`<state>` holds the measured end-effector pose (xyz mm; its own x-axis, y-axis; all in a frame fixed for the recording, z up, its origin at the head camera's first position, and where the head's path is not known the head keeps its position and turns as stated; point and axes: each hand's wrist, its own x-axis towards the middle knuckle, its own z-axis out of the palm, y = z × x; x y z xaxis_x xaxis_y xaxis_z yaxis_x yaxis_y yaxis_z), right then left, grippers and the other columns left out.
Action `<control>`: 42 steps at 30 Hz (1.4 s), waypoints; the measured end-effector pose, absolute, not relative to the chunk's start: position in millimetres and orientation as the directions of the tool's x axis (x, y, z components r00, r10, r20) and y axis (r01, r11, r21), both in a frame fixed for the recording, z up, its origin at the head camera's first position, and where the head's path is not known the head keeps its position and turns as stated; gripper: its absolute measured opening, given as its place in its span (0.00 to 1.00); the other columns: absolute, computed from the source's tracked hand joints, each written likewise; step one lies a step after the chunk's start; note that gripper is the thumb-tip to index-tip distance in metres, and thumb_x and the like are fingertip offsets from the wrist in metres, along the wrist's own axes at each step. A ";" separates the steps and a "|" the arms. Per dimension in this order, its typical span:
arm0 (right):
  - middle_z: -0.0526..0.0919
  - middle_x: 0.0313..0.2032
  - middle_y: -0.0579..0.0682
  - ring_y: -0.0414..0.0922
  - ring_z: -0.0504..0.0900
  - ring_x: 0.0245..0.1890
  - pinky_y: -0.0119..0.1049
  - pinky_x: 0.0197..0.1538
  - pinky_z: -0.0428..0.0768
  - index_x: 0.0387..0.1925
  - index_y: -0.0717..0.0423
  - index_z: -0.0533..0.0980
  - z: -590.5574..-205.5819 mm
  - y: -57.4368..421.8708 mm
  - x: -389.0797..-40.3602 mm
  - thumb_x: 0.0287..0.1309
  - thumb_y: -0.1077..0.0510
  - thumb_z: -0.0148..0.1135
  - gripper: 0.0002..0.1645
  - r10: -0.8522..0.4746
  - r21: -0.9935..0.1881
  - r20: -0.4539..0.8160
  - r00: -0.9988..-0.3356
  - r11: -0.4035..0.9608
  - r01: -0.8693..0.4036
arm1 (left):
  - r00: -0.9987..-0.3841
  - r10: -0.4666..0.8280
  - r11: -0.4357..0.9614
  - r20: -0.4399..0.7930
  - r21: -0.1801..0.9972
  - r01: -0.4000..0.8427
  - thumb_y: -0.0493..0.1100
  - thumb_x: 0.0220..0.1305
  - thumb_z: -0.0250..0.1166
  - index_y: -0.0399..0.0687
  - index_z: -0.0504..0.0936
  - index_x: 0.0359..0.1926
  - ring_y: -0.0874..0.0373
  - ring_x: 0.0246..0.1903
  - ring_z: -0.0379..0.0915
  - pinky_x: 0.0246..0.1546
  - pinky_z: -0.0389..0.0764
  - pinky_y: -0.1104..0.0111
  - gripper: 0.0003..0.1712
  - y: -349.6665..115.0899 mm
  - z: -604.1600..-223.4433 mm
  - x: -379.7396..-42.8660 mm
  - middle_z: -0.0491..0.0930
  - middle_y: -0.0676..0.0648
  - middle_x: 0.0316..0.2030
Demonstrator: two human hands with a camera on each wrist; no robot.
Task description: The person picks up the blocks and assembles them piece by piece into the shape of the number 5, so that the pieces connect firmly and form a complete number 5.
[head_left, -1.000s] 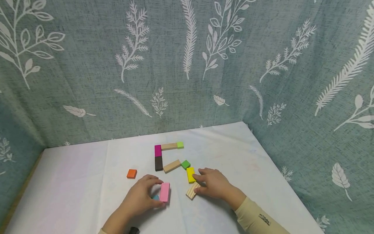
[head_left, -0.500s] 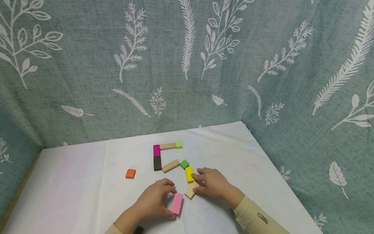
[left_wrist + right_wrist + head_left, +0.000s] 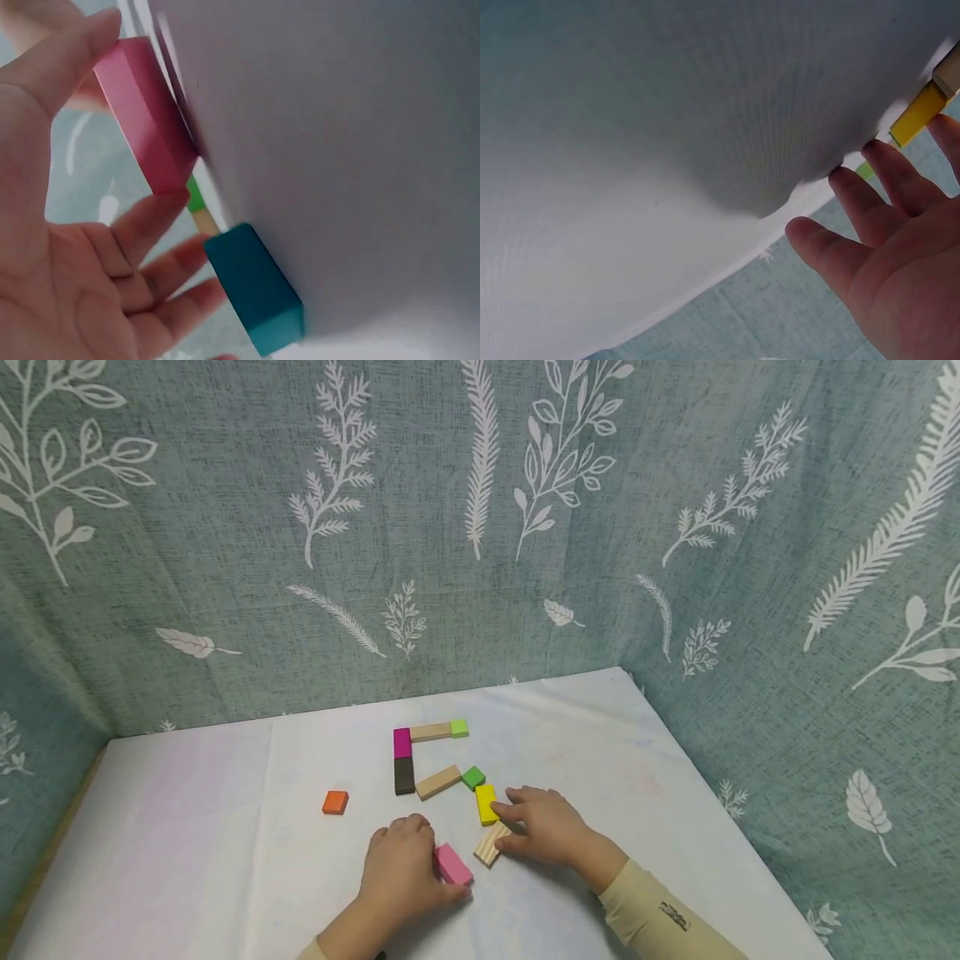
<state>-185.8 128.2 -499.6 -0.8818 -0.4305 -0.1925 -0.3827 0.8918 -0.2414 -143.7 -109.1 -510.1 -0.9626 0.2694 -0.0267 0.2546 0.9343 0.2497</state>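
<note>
My left hand (image 3: 401, 872) pinches a pink block (image 3: 453, 865) between thumb and index finger, low over the table. A teal block (image 3: 259, 292) lies by the other fingers in the left wrist view; the head view has it hidden under the hand. Right of the pink block, my right hand (image 3: 547, 828) touches a yellow block (image 3: 485, 803) with its index finger. The thumb is at a striped natural-wood block (image 3: 490, 846), partly covered by the hand. In the right wrist view the fingers (image 3: 855, 199) are spread and nearly straight.
Beyond the hands, a green block (image 3: 472, 777), a plain wooden block (image 3: 438, 782), a dark brown one (image 3: 403, 776), a magenta one (image 3: 402, 742), another wooden block (image 3: 431, 732) and a lime block (image 3: 459, 728) form a line. An orange block (image 3: 335, 802) lies left on the white cloth (image 3: 187, 843).
My left hand has moved right with the pink block, which has turned so that its near end points to the right. The right hand has stayed in place.
</note>
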 end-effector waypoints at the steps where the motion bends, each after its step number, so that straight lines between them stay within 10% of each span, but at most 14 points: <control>1: 0.75 0.69 0.53 0.55 0.73 0.69 0.63 0.68 0.69 0.68 0.36 0.74 -499.7 128.3 -186.1 0.58 0.33 0.67 0.37 -0.431 -0.242 -0.190 -0.882 0.891 -0.383 | -0.965 0.260 0.940 -0.036 0.237 0.245 0.80 0.28 0.76 0.43 0.83 0.35 0.49 0.46 0.75 0.56 0.75 0.41 0.47 -107.0 -511.4 -143.5 0.80 0.46 0.42; 10: 0.74 0.69 0.53 0.55 0.73 0.69 0.64 0.68 0.69 0.67 0.37 0.75 -503.3 131.4 -187.2 0.59 0.33 0.67 0.37 -0.426 -0.250 -0.177 -0.887 0.891 -0.378 | -0.972 0.227 0.971 -0.054 0.092 0.222 0.82 0.32 0.71 0.32 0.85 0.40 0.37 0.64 0.69 0.63 0.62 0.28 0.56 -86.7 -513.3 -138.6 0.78 0.35 0.53; 42: 0.74 0.69 0.52 0.56 0.72 0.70 0.68 0.69 0.65 0.67 0.36 0.75 -500.7 127.9 -186.0 0.58 0.33 0.67 0.37 -0.419 -0.251 -0.191 -0.887 0.895 -0.369 | -0.986 0.143 0.990 -0.088 0.017 0.142 0.87 0.33 0.66 0.32 0.85 0.47 0.36 0.67 0.65 0.59 0.60 0.23 0.62 -76.2 -509.9 -131.6 0.76 0.33 0.60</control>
